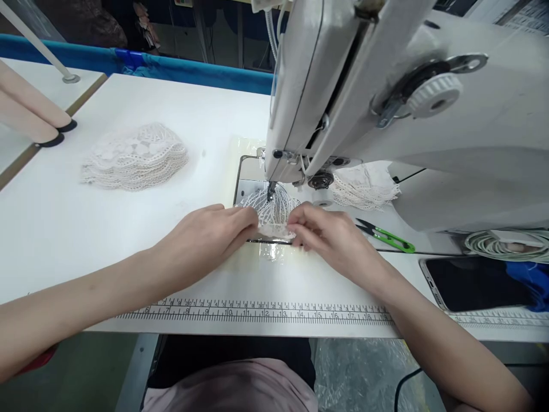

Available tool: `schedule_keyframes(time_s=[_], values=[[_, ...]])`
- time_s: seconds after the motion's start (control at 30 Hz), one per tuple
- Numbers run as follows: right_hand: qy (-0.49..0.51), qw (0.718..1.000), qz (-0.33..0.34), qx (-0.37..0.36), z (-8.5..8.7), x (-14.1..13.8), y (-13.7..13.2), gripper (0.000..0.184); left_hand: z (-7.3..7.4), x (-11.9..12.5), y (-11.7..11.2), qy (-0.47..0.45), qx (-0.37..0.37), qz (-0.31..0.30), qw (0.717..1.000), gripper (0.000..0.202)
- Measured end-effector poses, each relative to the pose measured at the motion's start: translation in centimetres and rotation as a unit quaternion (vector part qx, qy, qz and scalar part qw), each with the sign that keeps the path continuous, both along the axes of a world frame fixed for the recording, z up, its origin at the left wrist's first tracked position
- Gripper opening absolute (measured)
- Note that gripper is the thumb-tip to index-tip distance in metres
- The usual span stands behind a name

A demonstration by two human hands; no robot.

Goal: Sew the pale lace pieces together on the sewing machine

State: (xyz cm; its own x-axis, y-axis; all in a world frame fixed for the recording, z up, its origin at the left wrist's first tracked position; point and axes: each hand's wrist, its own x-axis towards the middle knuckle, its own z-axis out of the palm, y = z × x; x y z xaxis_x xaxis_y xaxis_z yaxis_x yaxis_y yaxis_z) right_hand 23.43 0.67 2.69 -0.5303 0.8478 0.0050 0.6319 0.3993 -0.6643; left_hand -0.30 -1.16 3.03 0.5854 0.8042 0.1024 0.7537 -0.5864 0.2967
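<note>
A white lace piece [274, 213] lies under the presser foot [271, 191] of a sewing machine [338, 97]. My left hand [223, 229] has its fingers curled closed on the lace's left edge. From the other side, my right hand [321, 229] pinches the right edge between thumb and fingers. Between both hands the lace fans out in gathered folds toward the foot. The left fingertips are mostly hidden behind the hand.
A stack of lace pieces [137, 157] sits on the left of the table; more lace [364, 184] lies beneath the machine arm. Green thread snips [386, 236], a phone [476, 283] and a coiled cord [508, 245] are at right. A printed ruler [266, 313] runs along the front edge.
</note>
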Motion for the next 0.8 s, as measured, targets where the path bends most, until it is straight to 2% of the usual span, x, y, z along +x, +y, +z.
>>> schedule_keyframes(time_s=[0.07, 0.13, 0.2, 0.3, 0.37, 0.43, 0.57, 0.67, 0.73, 0.8], values=[[0.017, 0.999, -0.021, 0.022, -0.2, -0.2, 0.2, 0.012, 0.4, 0.3, 0.6, 0.009, -0.041, 0.011, 0.999, 0.024], [0.011, 0.998, -0.016, 0.059, -0.6, -0.5, 0.3, 0.017, 0.6, 0.6, 1.6, 0.017, -0.056, -0.004, 0.998, 0.018], [0.01, 0.992, -0.011, 0.123, -1.1, -0.7, 0.5, 0.017, 0.6, 0.9, 2.8, 0.011, -0.061, -0.024, 0.998, 0.021], [0.041, 0.967, -0.034, 0.25, -2.0, -0.8, 0.7, 0.02, 0.5, 1.2, 4.6, 0.003, -0.089, -0.037, 0.995, 0.02], [0.061, 0.953, -0.05, 0.293, -2.5, -0.9, 0.8, 0.022, 0.5, 1.2, 5.5, -0.006, -0.109, -0.034, 0.993, 0.023], [0.061, 0.949, -0.059, 0.302, -2.7, -1.1, 1.0, 0.024, 0.6, 1.0, 6.0, -0.03, -0.132, -0.04, 0.99, 0.028], [0.04, 0.959, -0.068, 0.272, -2.8, -1.3, 1.2, 0.026, 0.8, 0.2, 6.2, -0.087, -0.189, -0.084, 0.975, 0.035], [0.043, 0.965, -0.043, 0.254, -2.6, -1.1, 0.9, 0.025, 0.7, -0.2, 5.7, -0.115, -0.21, -0.096, 0.966, 0.039], [0.036, 0.963, -0.003, 0.268, -2.5, -0.9, 0.6, 0.024, 0.1, -0.3, 5.0, -0.11, -0.178, -0.109, 0.972, 0.039], [-0.001, 0.952, 0.045, 0.303, -2.4, -0.8, 0.2, 0.022, -0.7, -0.2, 4.0, -0.077, -0.079, -0.135, 0.985, 0.035]])
